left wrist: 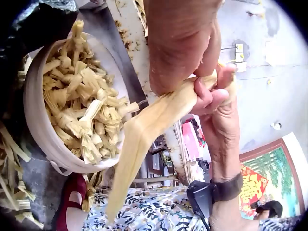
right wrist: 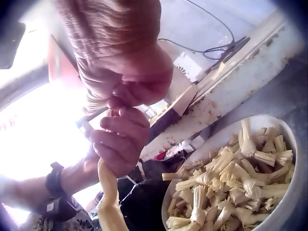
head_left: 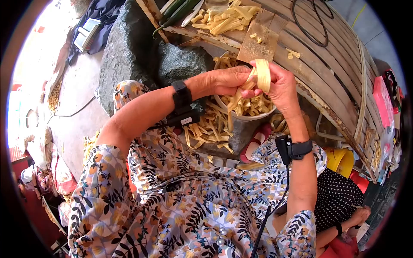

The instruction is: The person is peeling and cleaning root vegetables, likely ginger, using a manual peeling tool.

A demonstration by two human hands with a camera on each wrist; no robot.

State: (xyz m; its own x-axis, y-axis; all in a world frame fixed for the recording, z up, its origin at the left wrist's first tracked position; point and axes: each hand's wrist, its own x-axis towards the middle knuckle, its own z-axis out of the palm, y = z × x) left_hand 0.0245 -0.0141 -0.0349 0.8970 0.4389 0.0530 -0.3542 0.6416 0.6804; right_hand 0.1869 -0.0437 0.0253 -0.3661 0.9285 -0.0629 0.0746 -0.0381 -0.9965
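Both hands meet over a white tub [head_left: 258, 117], working on one pale yellow, flat, pliable strip [head_left: 263, 77]. My left hand [head_left: 228, 81] pinches the strip between thumb and fingers. Opposite it, my right hand [head_left: 282, 88] grips the same strip, which bends in a loop over its fingers. A long tail of the strip [left wrist: 139, 137] hangs down in the left wrist view, beside the tub. Inside the tub lie many short knotted bundles [right wrist: 224, 168] of the same material. Where the fingers meet, part of the strip is hidden.
A slatted bench [head_left: 320, 64] carries a wooden board [head_left: 259, 45], a pile of cut strips [head_left: 226, 21] and a coiled cable. Loose strips [head_left: 208, 129] lie low beside the tub, near dark rocks [head_left: 183, 64]. Another person's hands [head_left: 359, 216] show at lower right, below a yellow bucket [head_left: 340, 161].
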